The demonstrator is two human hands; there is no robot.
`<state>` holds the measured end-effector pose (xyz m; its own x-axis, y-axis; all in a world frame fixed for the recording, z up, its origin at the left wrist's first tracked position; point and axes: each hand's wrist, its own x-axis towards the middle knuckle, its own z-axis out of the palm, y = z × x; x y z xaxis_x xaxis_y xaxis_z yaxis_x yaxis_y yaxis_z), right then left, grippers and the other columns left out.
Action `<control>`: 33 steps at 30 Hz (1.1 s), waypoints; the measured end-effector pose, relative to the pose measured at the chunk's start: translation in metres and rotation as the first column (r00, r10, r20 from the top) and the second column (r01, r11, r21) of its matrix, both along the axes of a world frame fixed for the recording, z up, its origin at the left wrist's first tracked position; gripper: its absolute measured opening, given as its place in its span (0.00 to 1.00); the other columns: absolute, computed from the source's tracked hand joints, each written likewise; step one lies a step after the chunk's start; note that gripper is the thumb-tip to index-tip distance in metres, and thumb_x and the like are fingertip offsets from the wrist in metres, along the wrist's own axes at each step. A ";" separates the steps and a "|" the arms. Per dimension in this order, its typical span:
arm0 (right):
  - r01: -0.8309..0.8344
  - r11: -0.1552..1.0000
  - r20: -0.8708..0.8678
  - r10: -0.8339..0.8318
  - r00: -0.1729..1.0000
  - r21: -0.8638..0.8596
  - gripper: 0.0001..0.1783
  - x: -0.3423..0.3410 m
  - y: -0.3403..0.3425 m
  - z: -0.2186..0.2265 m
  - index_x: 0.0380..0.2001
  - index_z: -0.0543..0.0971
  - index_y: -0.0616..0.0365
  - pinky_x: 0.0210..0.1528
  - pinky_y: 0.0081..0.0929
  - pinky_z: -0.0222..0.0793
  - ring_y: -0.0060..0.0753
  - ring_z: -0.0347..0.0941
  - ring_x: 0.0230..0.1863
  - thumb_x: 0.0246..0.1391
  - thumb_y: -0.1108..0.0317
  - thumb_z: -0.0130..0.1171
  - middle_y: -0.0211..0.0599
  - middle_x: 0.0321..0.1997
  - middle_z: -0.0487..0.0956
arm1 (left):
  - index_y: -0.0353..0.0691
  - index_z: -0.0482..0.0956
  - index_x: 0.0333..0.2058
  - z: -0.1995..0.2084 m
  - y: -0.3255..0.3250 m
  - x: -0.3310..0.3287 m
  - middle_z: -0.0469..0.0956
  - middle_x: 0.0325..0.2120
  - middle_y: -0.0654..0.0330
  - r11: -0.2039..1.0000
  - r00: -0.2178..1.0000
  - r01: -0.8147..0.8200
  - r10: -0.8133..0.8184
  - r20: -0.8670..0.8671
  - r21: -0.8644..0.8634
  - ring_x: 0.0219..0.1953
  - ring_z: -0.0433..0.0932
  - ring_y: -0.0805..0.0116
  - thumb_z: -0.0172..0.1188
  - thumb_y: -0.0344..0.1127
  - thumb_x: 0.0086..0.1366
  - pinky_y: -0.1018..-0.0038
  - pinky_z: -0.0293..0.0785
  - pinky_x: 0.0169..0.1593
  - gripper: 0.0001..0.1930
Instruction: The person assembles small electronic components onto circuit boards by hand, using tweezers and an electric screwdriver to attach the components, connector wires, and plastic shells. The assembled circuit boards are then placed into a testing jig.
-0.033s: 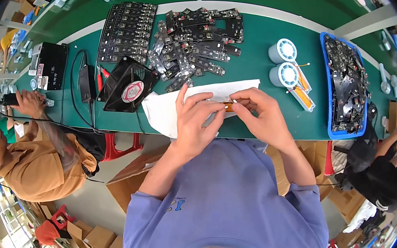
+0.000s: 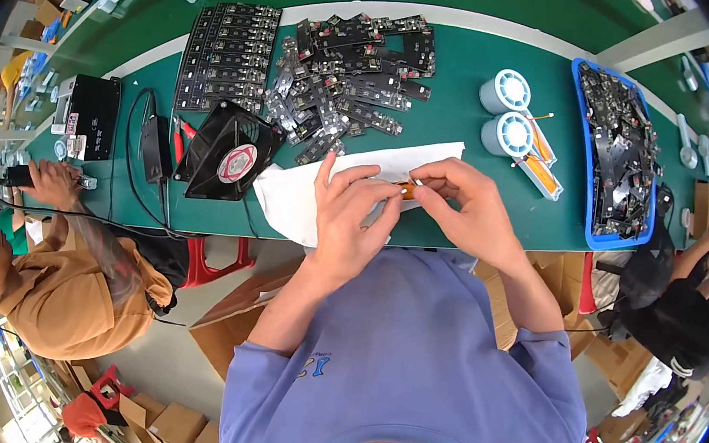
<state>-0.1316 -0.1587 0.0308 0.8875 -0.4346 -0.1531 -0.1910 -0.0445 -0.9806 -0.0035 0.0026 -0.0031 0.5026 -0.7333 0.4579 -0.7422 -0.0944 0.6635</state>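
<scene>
Over a white cloth (image 2: 282, 200), my two hands meet at a small orange part (image 2: 408, 192), mostly hidden by fingers. The thumb and fingertips of my left hand (image 2: 346, 216) are closed on its left side. From the right, my right hand (image 2: 470, 207) pinches it, with a small whitish tip between thumb and forefinger. A bit of pale blue shows behind my left fingers; I cannot tell what it belongs to. Further right lie two pale blue handheld fans (image 2: 504, 134) with round grilles; orange shows in an open handle (image 2: 540, 174).
Circuit boards (image 2: 336, 75) lie heaped and in rows (image 2: 226, 58) ahead. A black square fan (image 2: 229, 155), red-handled pliers (image 2: 178, 142) and a black power adapter (image 2: 155, 146) are to the left. At right stands a blue tray (image 2: 593, 161) full of boards. Co-workers sit on both sides.
</scene>
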 end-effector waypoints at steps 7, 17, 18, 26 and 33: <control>0.010 1.000 0.018 -0.010 1.000 -0.014 0.13 -0.001 0.005 0.000 0.50 0.83 0.68 0.50 0.27 0.82 0.29 0.84 0.47 0.64 0.75 0.66 0.40 0.47 0.82 | 0.44 0.85 0.36 -0.003 -0.004 -0.003 0.85 0.33 0.67 0.999 0.999 -0.047 0.047 0.010 -0.018 0.51 0.81 0.63 0.73 0.27 0.58 0.53 0.57 0.73 0.08; 0.042 0.996 0.058 -0.037 0.998 -0.078 0.13 -0.001 0.008 -0.001 0.49 0.84 0.67 0.46 0.27 0.83 0.32 0.86 0.44 0.63 0.73 0.68 0.42 0.44 0.84 | 0.43 0.84 0.34 -0.003 -0.006 -0.006 0.85 0.32 0.68 0.995 0.996 -0.082 0.084 0.022 -0.054 0.49 0.82 0.63 0.74 0.26 0.56 0.54 0.61 0.70 0.09; 0.040 0.996 0.058 -0.036 0.998 -0.077 0.13 0.000 0.008 -0.002 0.49 0.84 0.67 0.46 0.27 0.83 0.32 0.86 0.44 0.63 0.73 0.68 0.42 0.44 0.84 | 0.43 0.84 0.34 -0.003 -0.007 -0.006 0.85 0.32 0.68 0.995 0.996 -0.084 0.086 0.040 -0.051 0.48 0.82 0.63 0.74 0.26 0.56 0.54 0.62 0.70 0.09; 0.021 0.905 0.106 0.027 0.994 -0.425 0.11 0.000 0.005 0.005 0.46 0.84 0.65 0.41 0.34 0.80 0.43 0.83 0.39 0.62 0.74 0.66 0.44 0.42 0.82 | 0.43 0.85 0.34 -0.002 -0.013 -0.006 0.84 0.32 0.66 0.996 0.989 -0.077 0.082 0.123 -0.047 0.48 0.82 0.62 0.74 0.27 0.55 0.54 0.64 0.69 0.09; 0.134 0.695 0.300 0.123 0.946 -0.707 0.10 0.004 0.009 -0.020 0.39 0.80 0.64 0.50 0.41 0.78 0.49 0.76 0.46 0.54 0.71 0.65 0.43 0.43 0.79 | 0.40 0.85 0.37 -0.004 -0.012 -0.005 0.84 0.36 0.59 0.999 0.985 -0.043 0.040 0.169 0.011 0.47 0.81 0.57 0.72 0.26 0.58 0.50 0.65 0.69 0.09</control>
